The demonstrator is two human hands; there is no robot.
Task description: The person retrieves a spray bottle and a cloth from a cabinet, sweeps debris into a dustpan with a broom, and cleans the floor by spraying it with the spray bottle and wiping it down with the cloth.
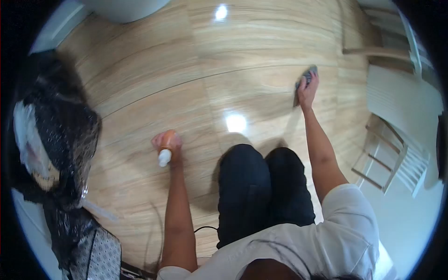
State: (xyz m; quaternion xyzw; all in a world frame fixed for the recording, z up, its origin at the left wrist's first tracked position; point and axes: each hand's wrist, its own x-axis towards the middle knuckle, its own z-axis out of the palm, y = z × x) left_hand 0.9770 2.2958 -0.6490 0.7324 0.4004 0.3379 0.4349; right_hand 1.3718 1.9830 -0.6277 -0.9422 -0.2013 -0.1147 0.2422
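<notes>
My left hand [158, 141] is wrapped round an orange bottle [172, 138] with a white top. The bottle is low over the floor, its white top tilted back toward my body; whether its base touches the floor I cannot tell. Further out to the right, my right hand [308, 92] presses a grey cloth [312, 71] on the wood-patterned floor [261, 86]. The fingers are closed on the cloth and cover part of it.
Black plastic bags [70, 123] line the left side, with a pale bundle [32, 135] in one. White chairs [408, 168] stand at the right, and a wooden chair leg [373, 52] lies beyond my right hand. A rounded white object [126, 9] is at the far left. My knees [245, 172] are on the floor.
</notes>
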